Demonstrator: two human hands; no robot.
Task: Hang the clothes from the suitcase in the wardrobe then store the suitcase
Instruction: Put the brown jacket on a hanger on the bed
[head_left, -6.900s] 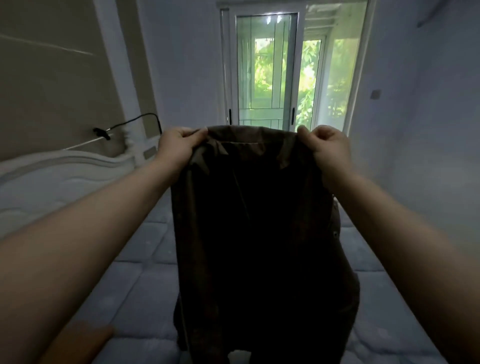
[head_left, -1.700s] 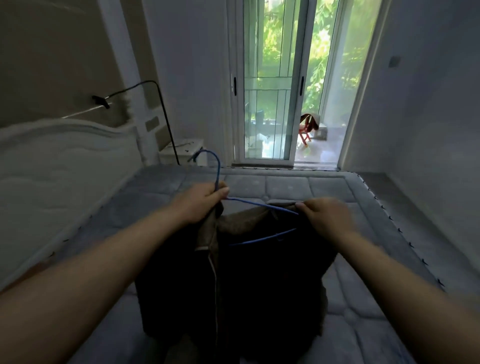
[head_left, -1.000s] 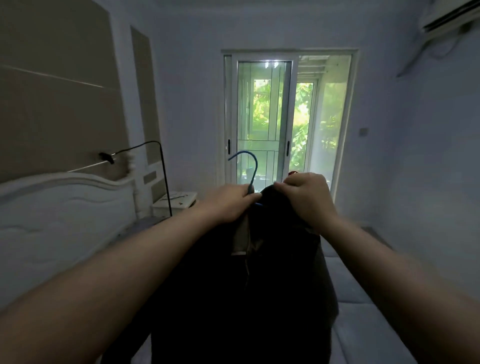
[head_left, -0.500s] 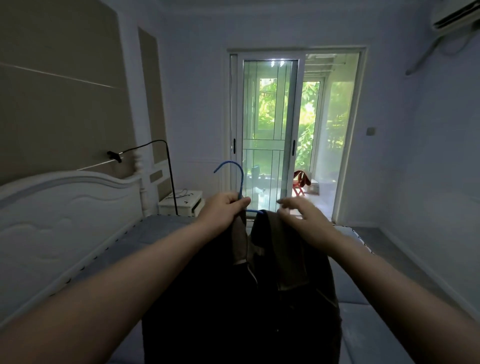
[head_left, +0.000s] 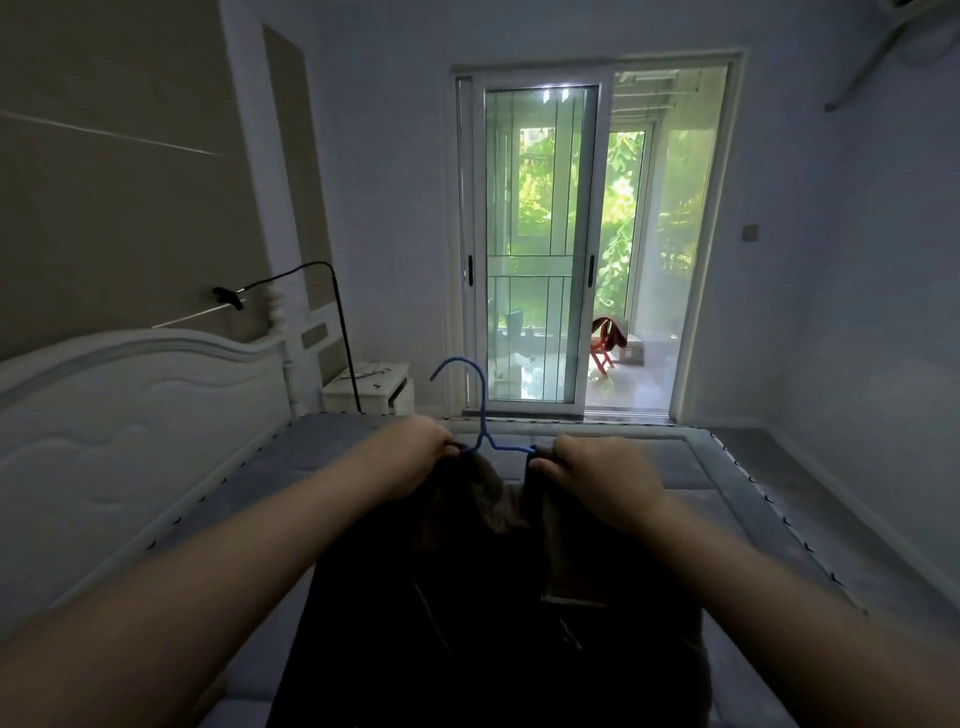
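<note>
Over the bed (head_left: 675, 467), the left hand (head_left: 410, 457) and right hand (head_left: 597, 475) each pinch closed on a shoulder of the dark garment (head_left: 493, 597), seating it on the blue hanger (head_left: 480, 415), so tug both sides evenly and keep that hook centred.

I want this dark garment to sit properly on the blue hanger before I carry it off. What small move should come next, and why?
Probably draw both shoulders outward along the blue hanger. The left hand and right hand each pinch the dark garment close to the hanger's neck, so its fabric looks bunched there rather than spread over the arms.
</note>
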